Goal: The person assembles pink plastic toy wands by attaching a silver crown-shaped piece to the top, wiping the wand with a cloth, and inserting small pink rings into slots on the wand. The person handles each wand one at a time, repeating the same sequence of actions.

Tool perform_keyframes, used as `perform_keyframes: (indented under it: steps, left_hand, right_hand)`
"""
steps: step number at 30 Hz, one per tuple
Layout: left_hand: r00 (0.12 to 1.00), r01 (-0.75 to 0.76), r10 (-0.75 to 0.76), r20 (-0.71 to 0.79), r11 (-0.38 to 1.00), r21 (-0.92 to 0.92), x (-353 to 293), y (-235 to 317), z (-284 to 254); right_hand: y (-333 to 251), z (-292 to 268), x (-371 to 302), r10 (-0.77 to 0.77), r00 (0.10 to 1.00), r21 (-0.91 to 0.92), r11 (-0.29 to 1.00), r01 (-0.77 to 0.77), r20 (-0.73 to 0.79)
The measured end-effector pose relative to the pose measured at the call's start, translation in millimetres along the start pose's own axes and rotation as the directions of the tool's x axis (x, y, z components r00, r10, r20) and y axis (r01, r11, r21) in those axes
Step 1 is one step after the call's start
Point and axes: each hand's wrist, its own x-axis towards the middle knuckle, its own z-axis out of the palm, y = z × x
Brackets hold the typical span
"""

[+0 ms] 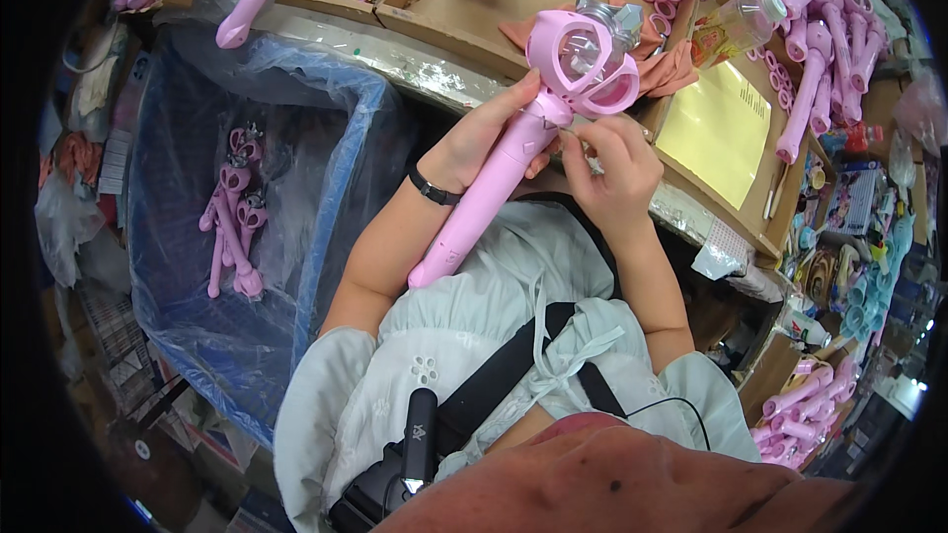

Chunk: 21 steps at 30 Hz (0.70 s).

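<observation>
A pink toy wand (496, 178) slants across my front, its long handle reaching down to my shirt. Its head has pink loops around a clear part, with a silvery, clear crown-like piece (617, 20) at the tip. My left hand (479, 141) is wrapped around the upper handle, just below the head. On the other side, my right hand (617, 170) is at the wand's neck with thumb and fingers pinched together. Whatever those fingertips hold, if anything, is too small to tell.
To the left stands a bin lined with blue plastic (341, 158), several finished-looking wands (235, 212) inside. A cardboard tray (410, 25) lies on the bench ahead. Pink wand handles (815, 89), a bottle (731, 32), an orange cloth (667, 71) and yellow paper (716, 133) are at the right.
</observation>
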Motion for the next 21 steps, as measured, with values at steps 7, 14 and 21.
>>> perform_keyframes:
  steps: [7, 14, 21]
  left_hand:
    - [0.999, -0.047, 0.047, 0.025, 0.999, 0.007, 1.0, -1.7, 0.9]
    - [0.997, -0.071, 0.072, -0.007, 0.996, 0.054, -0.7, -1.3, 8.2]
    - [0.997, -0.078, 0.077, 0.031, 0.996, 0.048, -0.9, -1.8, 6.2]
  right_hand:
    - [5.4, -3.2, -0.9, -0.056, 0.998, -0.050, 0.997, 0.057, 0.019]
    - [7.9, -1.9, -1.4, -0.033, 0.999, -0.051, 0.998, 0.034, 0.021]
    - [8.4, -0.5, -4.2, -0.003, 1.000, -0.035, 0.999, 0.004, 0.021]
